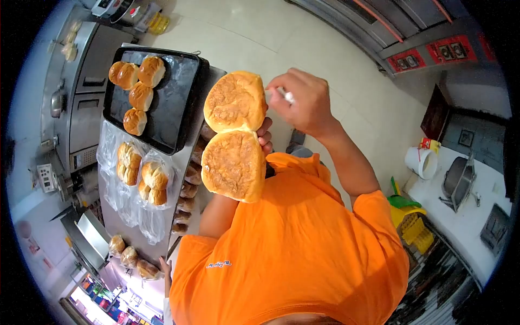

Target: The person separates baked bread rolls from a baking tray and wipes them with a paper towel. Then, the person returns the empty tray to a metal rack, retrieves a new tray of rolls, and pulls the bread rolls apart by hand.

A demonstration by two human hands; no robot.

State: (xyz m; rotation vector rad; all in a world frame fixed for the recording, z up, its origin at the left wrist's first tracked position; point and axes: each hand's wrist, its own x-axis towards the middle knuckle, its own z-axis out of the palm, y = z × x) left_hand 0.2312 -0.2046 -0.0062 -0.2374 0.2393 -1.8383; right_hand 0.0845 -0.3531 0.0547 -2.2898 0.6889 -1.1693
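Observation:
My left hand (264, 135) holds a joined pair of large golden-brown bread buns (234, 165) from below, its fingers curled round their right edge. The broad, flat brown faces of the buns are turned up towards me. Close to the upper bun's right edge, my right hand (306, 100) is closed round a small thing with a white end. Its kind is hidden by the fingers. Left of the buns, a black baking tray (187, 103) holds several glossy round buns (141, 96) on the metal table.
Clear plastic bags (124, 200) with buns lie below the tray. More wrapped buns (129, 257) sit at the table's near end, beside another person's hand (166, 266). Several buns (187, 189) show under the table's right edge. A white bucket (421, 162) stands at right.

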